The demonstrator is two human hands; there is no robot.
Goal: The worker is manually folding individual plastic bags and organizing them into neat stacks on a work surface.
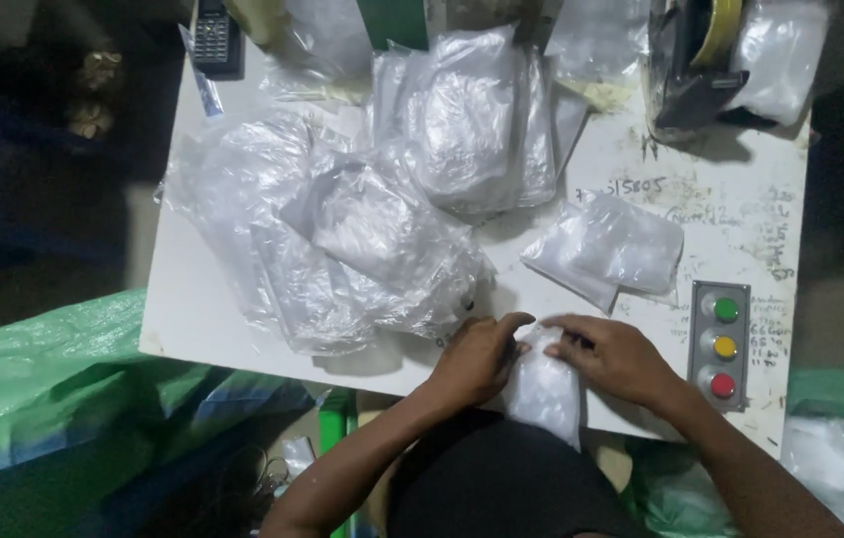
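We see both hands at the near edge of the white bench (193, 329), and both are closed on one small clear plastic bag (545, 384) filled with something white. The left hand (477, 357) grips the bag from its left side with the fingers curled over the top. The right hand (613, 357) pinches the top of the same bag from the right side. The bag stands at the bench edge and its lower part hangs over this edge, toward the body of the person.

Behind the hands lies a big loose pile of clear plastic bags (342, 229), which covers the middle of the bench. One separate folded bag (611, 249) lies to the right of the pile, apart from it. Just beside the right hand we see a grey control box (722, 345) with three round buttons: green, yellow and red. A tape dispenser (691, 70) stands at the far right corner, and a dark calculator (213, 38) at the far left. A green sack (53, 389) is under the bench on the left.
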